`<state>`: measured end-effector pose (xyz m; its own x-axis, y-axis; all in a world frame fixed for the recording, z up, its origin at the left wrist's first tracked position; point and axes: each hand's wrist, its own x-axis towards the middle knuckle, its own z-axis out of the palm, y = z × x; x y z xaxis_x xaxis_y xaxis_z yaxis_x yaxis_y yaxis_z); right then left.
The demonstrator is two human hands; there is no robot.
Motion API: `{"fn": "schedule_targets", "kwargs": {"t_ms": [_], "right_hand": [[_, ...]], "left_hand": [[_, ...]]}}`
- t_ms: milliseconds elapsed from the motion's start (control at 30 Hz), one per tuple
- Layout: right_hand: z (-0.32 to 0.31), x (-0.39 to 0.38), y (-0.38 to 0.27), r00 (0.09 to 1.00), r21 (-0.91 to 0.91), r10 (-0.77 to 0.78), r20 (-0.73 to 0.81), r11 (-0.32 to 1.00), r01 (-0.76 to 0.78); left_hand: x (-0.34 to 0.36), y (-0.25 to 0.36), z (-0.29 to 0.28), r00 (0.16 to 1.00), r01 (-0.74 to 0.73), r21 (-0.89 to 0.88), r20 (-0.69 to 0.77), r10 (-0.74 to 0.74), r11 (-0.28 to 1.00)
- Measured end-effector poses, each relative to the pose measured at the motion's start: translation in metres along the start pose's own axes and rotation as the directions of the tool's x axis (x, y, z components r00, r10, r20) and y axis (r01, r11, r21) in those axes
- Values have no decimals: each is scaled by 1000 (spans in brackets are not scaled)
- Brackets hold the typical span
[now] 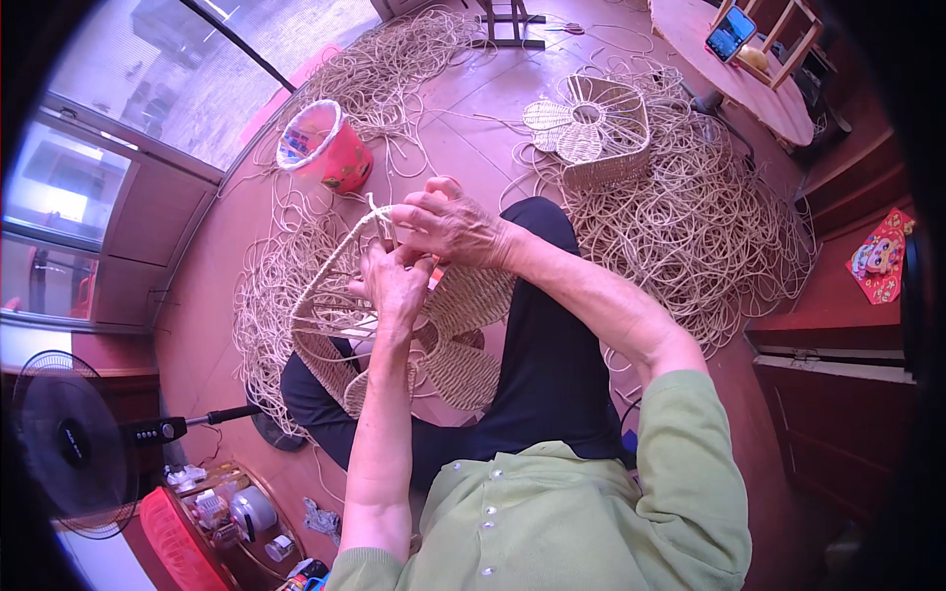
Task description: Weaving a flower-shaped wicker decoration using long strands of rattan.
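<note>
A half-woven basket [463, 374] of pale twisted cord rests tilted on my lap between my knees. It has a flower pattern with woven petals, and bare cords are stretched across its left part. My left hand [392, 284] is closed on the cord just inside the basket's upper rim, its fingers bent. Close above it, my right hand [451, 229] pinches the cord at the rim's top corner. A short cord end [372, 204] sticks up there. The fingers partly hide where the strands cross.
Loose cord heaps [690, 227] lie on both sides. A second flower basket [606, 172] stands ahead right, a red bucket [345, 177] ahead left. A fan [74, 443] stands at left, above a shelf [266, 552] of small items. A phone [731, 34] stands on a round table [680, 44].
</note>
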<state>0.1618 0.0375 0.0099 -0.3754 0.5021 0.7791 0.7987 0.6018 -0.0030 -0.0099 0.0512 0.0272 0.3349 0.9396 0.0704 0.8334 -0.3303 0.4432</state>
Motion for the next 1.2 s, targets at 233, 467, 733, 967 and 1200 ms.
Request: {"fn": "schedule_targets", "kwargs": {"t_ms": [233,467,733,967,1200], "right_hand": [[6,4,9,998,-120,-33,44,992,38],[-10,-13,4,995,-24,-45,-92,999,43],[-34,-25,-6,996,51,71,-55,996,-68],[-46,-24,-6,951,22,289,114,956,-293],[-134,-1,-21,793,307,456,403,750,-587]], "left_hand": [[6,12,8,998,46,129,40,-52,991],[-21,22,8,986,-107,124,-118,122,987],[-20,25,12,982,-129,106,-127,142,986],[-15,25,14,969,-150,91,-186,165,984],[-14,20,16,939,-157,56,-301,167,986]]}}
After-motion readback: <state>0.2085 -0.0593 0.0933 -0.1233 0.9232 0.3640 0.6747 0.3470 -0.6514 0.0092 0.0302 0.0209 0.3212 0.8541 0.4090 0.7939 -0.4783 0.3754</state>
